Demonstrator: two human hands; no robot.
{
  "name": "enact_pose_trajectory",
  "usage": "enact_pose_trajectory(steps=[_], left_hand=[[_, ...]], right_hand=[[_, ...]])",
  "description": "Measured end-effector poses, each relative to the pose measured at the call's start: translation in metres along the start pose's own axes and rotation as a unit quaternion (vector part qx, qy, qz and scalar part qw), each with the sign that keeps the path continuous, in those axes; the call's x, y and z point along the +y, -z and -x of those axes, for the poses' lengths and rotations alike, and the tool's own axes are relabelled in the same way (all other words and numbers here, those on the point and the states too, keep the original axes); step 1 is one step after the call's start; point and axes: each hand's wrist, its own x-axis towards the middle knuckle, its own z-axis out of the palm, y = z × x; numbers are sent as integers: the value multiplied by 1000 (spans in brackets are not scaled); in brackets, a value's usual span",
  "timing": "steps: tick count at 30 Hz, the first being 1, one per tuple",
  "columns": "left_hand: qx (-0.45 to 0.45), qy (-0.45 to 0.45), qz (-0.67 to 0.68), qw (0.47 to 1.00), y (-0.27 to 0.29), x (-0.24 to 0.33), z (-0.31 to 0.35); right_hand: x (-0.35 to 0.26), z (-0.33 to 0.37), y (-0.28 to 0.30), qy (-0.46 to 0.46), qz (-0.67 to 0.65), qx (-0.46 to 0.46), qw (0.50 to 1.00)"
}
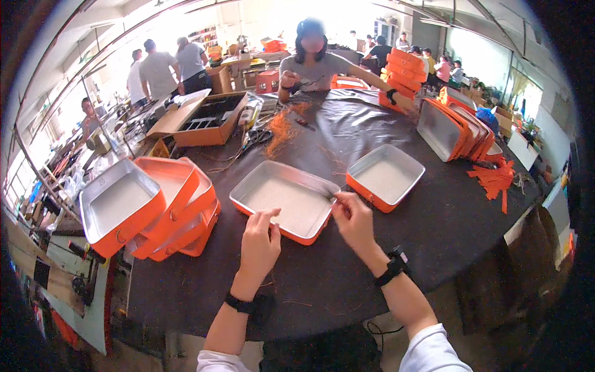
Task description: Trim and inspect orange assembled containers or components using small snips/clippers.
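Observation:
A shallow orange metal tray with a pale inside lies on the dark-covered table before me. My left hand is at its near left rim, fingers bent over the edge and thumb toward the outer wall. At the right corner my right hand has its fingers pinched together. A dark, blurred sliver shows by those fingertips, too unclear to name. Just beyond, to the right, a second orange tray stands upright on its base, apart from my hand.
Stacked orange trays lean at the left. More trays stand on edge at the far right, near orange scraps. Orange strands and an open carton lie at the back. Across the table, a person reaches toward a tray stack.

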Motion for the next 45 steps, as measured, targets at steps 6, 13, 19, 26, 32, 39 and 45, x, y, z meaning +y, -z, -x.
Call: enact_pose_trajectory(steps=[6,13,19,26,32,39,45], left_hand=[[18,-80,-49,995,-1,16,1],[32,-79,-53,995,-1,8,2],[31,-64,-46,996,-5,8,3],[18,-26,-64,997,-2,7,3],[-13,-91,-62,994,-4,0,3],[-31,-91,-80,992,2,11,1],[-34,-104,-73,991,1,9,2]], right_hand=[[-51,12,10,104,13,-184,977],[-55,11,14,123,3,-172,977],[-56,11,16,132,-4,-169,977],[-56,10,15,131,-10,-171,976],[-52,15,9,100,-59,-157,981],[-56,10,16,43,-39,-157,986],[-54,12,14,19,-39,-111,993]])
